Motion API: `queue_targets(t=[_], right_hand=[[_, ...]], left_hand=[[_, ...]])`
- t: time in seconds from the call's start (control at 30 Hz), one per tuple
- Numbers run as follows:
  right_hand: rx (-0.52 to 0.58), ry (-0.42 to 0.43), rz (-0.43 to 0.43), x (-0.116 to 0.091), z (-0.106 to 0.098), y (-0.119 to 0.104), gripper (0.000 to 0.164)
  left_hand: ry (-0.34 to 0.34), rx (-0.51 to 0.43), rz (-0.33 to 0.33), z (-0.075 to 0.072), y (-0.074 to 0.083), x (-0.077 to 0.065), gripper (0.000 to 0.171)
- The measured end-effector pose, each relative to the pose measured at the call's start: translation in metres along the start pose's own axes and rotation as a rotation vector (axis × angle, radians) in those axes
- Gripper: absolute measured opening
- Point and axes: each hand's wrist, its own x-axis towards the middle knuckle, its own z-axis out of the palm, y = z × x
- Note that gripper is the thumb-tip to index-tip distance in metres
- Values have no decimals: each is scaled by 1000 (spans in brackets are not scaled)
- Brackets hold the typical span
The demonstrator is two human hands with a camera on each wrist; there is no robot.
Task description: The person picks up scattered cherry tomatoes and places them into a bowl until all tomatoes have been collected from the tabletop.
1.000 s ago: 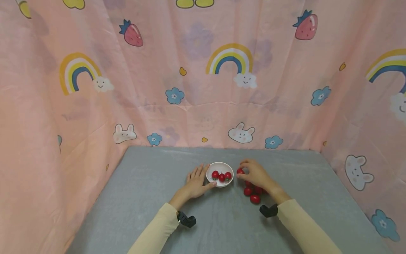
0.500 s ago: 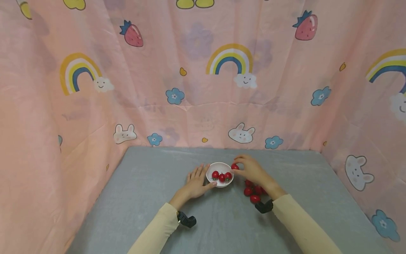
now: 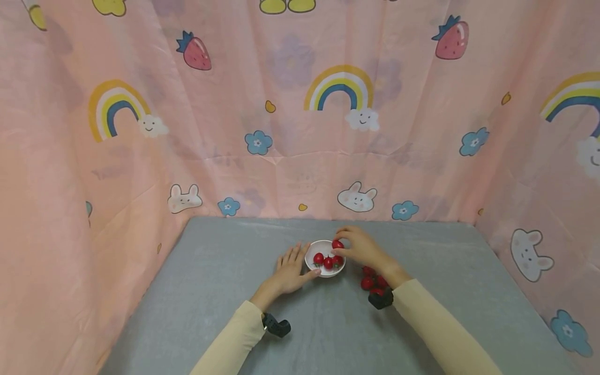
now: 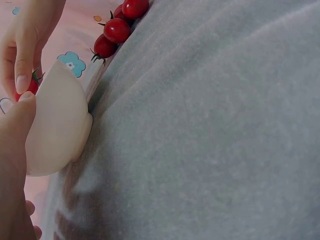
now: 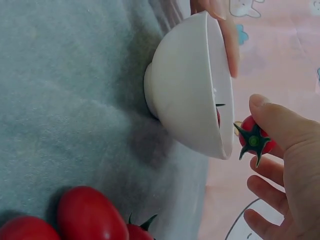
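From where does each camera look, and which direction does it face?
Head: on the head, forward and down at the white bowl; left hand, right hand show.
Left wrist: on that wrist, toward the bowl's outside; both hands show.
Right wrist: on that wrist, toward the held tomato; both hands show.
Both wrist views share the bowl.

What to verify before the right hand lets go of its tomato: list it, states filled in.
1. Grip on the round red tomato with green star-shaped calyx: ok, right hand pinches it.
2. White round bowl upright on the grey cloth: ok.
3. Left hand at the bowl: ok, touching its rim.
4. Room inside: ok, three red tomatoes leave bare bowl showing.
5. Held tomato fully within the rim: cannot tell, it hangs near the edge.
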Motion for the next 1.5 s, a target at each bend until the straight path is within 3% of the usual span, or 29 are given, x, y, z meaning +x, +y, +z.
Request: queue_targets(t=[0.6, 1.5], right_hand=[[-46, -79, -17, 17, 8, -2, 37], [-56, -57, -68, 14, 22, 1, 27]], left_hand=[[3, -2, -8, 1, -2, 0, 88], [5, 1, -6, 2, -1, 1, 87]])
